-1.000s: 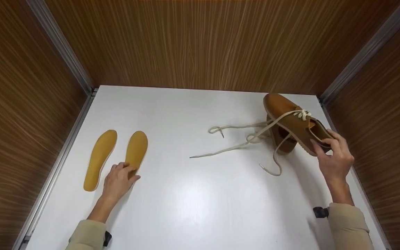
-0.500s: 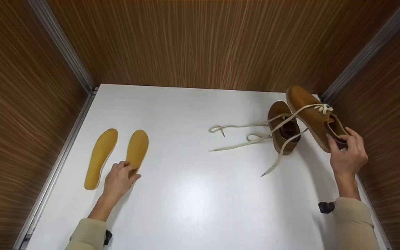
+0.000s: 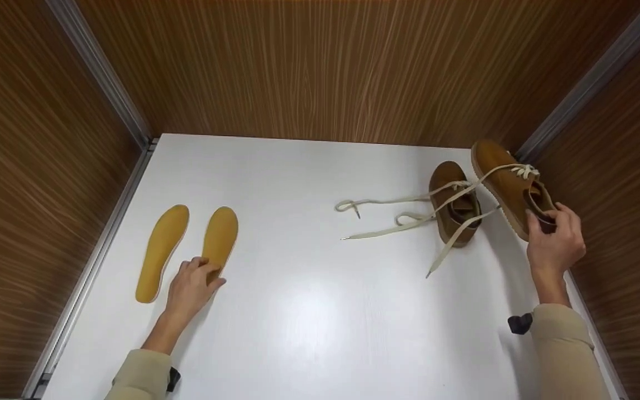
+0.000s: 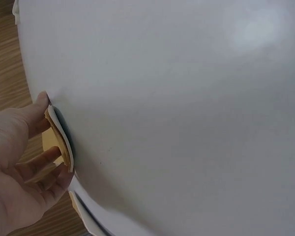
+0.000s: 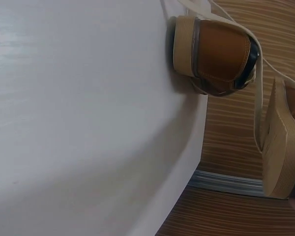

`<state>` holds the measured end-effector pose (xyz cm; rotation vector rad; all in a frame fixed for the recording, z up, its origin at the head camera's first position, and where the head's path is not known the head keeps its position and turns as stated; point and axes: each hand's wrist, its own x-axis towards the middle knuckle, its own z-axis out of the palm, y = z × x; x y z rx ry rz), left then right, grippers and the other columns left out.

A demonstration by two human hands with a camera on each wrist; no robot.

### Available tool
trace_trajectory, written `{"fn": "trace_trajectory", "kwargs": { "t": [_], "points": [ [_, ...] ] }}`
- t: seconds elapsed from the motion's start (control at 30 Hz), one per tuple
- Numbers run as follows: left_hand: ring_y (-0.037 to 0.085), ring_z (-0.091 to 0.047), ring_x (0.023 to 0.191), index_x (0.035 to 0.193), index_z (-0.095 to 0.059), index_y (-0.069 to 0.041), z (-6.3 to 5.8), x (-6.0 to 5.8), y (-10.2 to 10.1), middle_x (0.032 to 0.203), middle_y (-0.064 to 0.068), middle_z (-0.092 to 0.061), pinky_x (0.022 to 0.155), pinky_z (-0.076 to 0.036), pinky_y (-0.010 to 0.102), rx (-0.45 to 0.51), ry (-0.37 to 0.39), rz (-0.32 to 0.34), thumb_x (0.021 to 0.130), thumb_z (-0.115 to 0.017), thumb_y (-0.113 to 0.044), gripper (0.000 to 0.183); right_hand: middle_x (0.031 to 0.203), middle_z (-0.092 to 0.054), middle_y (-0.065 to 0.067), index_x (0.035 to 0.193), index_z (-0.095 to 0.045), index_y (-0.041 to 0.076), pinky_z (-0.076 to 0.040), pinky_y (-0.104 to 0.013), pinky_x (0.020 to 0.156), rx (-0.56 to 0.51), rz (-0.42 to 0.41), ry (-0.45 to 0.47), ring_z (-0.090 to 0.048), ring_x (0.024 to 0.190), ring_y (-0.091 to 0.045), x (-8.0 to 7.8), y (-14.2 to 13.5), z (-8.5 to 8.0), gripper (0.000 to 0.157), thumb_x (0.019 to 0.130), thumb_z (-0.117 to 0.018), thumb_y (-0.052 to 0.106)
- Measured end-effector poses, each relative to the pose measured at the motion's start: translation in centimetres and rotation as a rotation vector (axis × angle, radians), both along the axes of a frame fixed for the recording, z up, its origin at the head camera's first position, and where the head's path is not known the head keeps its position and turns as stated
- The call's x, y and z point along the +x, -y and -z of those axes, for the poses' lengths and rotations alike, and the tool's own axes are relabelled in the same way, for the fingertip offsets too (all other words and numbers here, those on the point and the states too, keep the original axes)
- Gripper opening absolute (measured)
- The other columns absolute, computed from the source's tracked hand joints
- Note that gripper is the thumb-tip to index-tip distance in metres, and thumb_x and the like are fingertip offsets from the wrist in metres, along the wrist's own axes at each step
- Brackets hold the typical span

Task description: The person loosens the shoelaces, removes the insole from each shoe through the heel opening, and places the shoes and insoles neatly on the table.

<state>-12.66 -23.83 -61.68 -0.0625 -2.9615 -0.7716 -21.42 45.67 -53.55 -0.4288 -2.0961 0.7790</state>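
My right hand [image 3: 556,241] grips a brown lace-up shoe [image 3: 506,180] by its heel collar, at the far right of the head view. It is raised and tilted toe-left, its pale sole [image 5: 275,152] showing in the right wrist view. Just left of it, the matching shoe [image 3: 445,180] stands upright on the table. At the left, my left hand [image 3: 189,289] holds the near end of a yellow insole [image 3: 221,230] between thumb and fingers; its pale edge [image 4: 64,132] shows in the left wrist view. The second yellow insole [image 3: 163,250] lies beside that hand.
Long cream laces [image 3: 386,233] trail leftward from the shoes across the white table [image 3: 298,311], one crossing over the standing shoe. Wood-grain panels [image 3: 320,72] with metal corner rails [image 3: 575,83] enclose the back and both sides.
My right hand has carried its shoe rightward, away from above the other shoe, which now shows fully. The hanging laces shifted right with it. My left hand and the insoles have stayed in place.
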Motion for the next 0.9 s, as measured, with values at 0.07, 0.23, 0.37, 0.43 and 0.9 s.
{"fn": "trace_trajectory", "kwargs": {
  "t": [0.07, 0.23, 0.37, 0.43, 0.9],
  "points": [
    [0.044, -0.06, 0.114, 0.121, -0.077, -0.003, 0.0, 0.0, 0.0, 0.13, 0.027, -0.066, 0.091, -0.056, 0.057, -0.001, -0.002, 0.0, 0.092, -0.083, -0.023, 0.036, 0.135, -0.072, -0.013, 0.104, -0.074, -0.004, -0.048, -0.057, 0.113, -0.019, 0.004, 0.017, -0.066, 0.129, -0.038, -0.4, -0.1, 0.2, 0.033, 0.092, -0.084, 0.025],
    [0.044, -0.06, 0.115, 0.12, -0.077, -0.002, 0.0, -0.2, 0.1, 0.131, 0.027, -0.067, 0.091, -0.056, 0.057, -0.011, -0.009, 0.002, 0.092, -0.083, -0.023, 0.036, 0.138, -0.07, -0.013, 0.106, -0.073, -0.003, -0.046, -0.057, 0.114, -0.028, 0.03, 0.054, -0.066, 0.13, -0.037, -0.9, -0.3, 0.6, 0.035, 0.093, -0.082, 0.029],
    [0.044, -0.06, 0.115, 0.119, -0.077, -0.002, 0.1, -0.1, 0.1, 0.131, 0.027, -0.067, 0.091, -0.057, 0.057, -0.011, -0.018, 0.0, 0.09, -0.084, -0.023, 0.036, 0.138, -0.07, -0.014, 0.105, -0.072, -0.003, -0.049, -0.062, 0.107, -0.008, 0.055, 0.09, -0.067, 0.128, -0.039, -1.0, -0.3, 1.0, 0.038, 0.094, -0.081, 0.032],
    [0.044, -0.06, 0.114, 0.118, -0.078, -0.002, 0.1, -0.1, 0.0, 0.13, 0.028, -0.067, 0.09, -0.057, 0.057, -0.01, -0.028, -0.001, 0.089, -0.085, -0.022, 0.036, 0.138, -0.07, -0.015, 0.106, -0.071, -0.002, -0.049, -0.064, 0.105, -0.001, 0.061, 0.119, -0.067, 0.128, -0.041, -1.1, -0.3, 1.2, 0.039, 0.095, -0.08, 0.033],
    [0.043, -0.06, 0.112, 0.12, -0.078, -0.003, 0.1, -0.1, 0.0, 0.13, 0.027, -0.067, 0.09, -0.057, 0.056, -0.016, -0.012, -0.004, 0.09, -0.084, -0.023, 0.036, 0.137, -0.068, -0.021, 0.114, -0.07, -0.001, -0.046, -0.068, 0.1, 0.003, 0.089, 0.273, -0.064, 0.124, -0.052, -1.6, 0.4, 3.1, 0.039, 0.099, -0.074, 0.036]
  ]
}}
